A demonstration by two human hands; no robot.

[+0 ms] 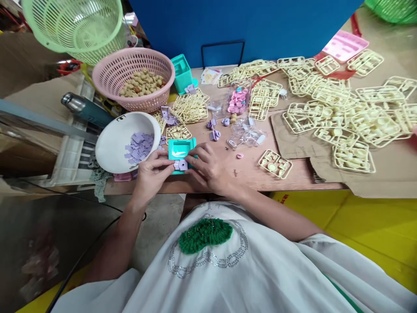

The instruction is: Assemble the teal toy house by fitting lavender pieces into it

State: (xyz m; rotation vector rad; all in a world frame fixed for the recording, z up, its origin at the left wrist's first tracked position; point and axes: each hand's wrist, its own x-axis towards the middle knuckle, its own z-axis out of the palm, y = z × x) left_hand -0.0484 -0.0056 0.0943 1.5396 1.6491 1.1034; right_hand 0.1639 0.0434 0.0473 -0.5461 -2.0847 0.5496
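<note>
The teal tray (pixel 181 149) and small lilac piece (pixel 181 164) look like smooth, slightly glossy plastic, as do the pale yellow sprue frames (pixel 353 156) and latticed pink basket (pixel 133 78), while the surface (pixel 247 169) is matt brown board and the flask (pixel 74 102) shiny metal.

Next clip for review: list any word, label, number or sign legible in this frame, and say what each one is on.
Nothing can be read for certain.
White bowl: a small dark mark on its rim, too small to read.
Yellow surface under the table edge: small red print, blurred.
Printed card by the blue panel: coloured artwork, any text too small.
Shirt: a green patch and a studded outline, no letters legible.
</note>
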